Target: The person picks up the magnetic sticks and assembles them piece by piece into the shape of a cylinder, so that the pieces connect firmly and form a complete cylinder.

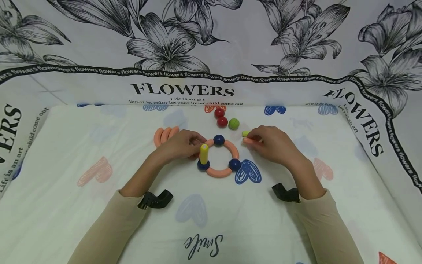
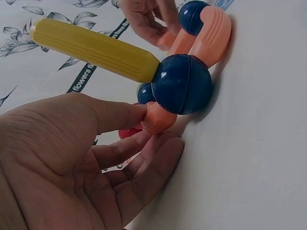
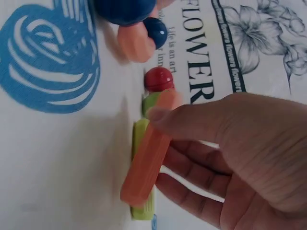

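Observation:
In the head view a ring of curved orange pieces (image 1: 220,173) joined by blue balls (image 1: 219,140) lies on the cloth. A yellow rod (image 1: 204,154) stands up from the ring's left blue ball (image 2: 182,84). My left hand (image 1: 182,145) pinches the ring's left orange piece (image 2: 159,119) between thumb and fingers. To the right of the ring, my right hand (image 1: 273,145) holds a loose orange rod (image 3: 151,151) by thumb and fingers. Behind that rod, a yellow-green rod (image 3: 143,211) shows close to the fingers, partly hidden.
Two red balls (image 1: 222,122) and a green ball (image 1: 234,124) sit beyond the ring. Several curved orange pieces (image 1: 159,136) lie beside my left hand, partly covered by it. The white cloth (image 1: 204,198) bears printed hearts and lettering.

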`<state>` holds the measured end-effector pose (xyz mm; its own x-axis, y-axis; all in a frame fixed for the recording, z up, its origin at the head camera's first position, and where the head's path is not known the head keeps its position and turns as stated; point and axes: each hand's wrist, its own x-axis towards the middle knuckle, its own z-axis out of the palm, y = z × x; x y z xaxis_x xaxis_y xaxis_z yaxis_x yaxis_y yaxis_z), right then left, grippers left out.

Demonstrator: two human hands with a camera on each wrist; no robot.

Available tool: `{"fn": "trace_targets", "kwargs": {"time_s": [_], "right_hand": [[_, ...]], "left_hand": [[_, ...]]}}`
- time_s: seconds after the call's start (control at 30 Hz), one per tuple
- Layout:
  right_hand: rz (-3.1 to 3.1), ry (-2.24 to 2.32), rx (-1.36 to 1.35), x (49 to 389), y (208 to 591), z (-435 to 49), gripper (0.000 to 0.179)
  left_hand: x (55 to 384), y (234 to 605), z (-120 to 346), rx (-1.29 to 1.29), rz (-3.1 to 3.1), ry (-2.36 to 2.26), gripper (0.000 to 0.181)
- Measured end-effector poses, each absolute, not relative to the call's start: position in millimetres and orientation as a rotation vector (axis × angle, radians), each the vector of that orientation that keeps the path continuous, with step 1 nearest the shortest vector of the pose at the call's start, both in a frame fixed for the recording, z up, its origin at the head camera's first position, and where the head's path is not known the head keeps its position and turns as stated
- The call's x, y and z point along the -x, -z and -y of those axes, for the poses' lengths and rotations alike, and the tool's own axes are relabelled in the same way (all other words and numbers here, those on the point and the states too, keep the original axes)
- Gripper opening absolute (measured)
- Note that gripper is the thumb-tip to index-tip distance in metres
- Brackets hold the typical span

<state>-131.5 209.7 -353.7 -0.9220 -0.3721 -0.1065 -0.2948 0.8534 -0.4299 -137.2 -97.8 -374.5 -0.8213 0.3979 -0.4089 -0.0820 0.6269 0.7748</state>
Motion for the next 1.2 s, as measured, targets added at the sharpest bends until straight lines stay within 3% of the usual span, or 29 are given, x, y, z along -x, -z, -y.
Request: {"fn": "trace_targets", "kwargs": {"time_s": [0.27,0.67,1.2], "right_hand": [[-2.811,0.987,0.606,134.5,346.4,-203.6,0.023],[-2.606,1.714,0.683,142.5,322.0,-157.5,0.033],[-2.677,1.551,0.680,143.4,340.5,-151.8,0.034]], "left_hand": [[137.9,375.6,100.0,-0.259,-2.301,-1.105,0.036],[137.5,376.1,100.9,-0.275,-2.303,-1.121,0.036],[137.8,374.8,100.1,-0.316,-2.330,-1.093,0.032]]}}
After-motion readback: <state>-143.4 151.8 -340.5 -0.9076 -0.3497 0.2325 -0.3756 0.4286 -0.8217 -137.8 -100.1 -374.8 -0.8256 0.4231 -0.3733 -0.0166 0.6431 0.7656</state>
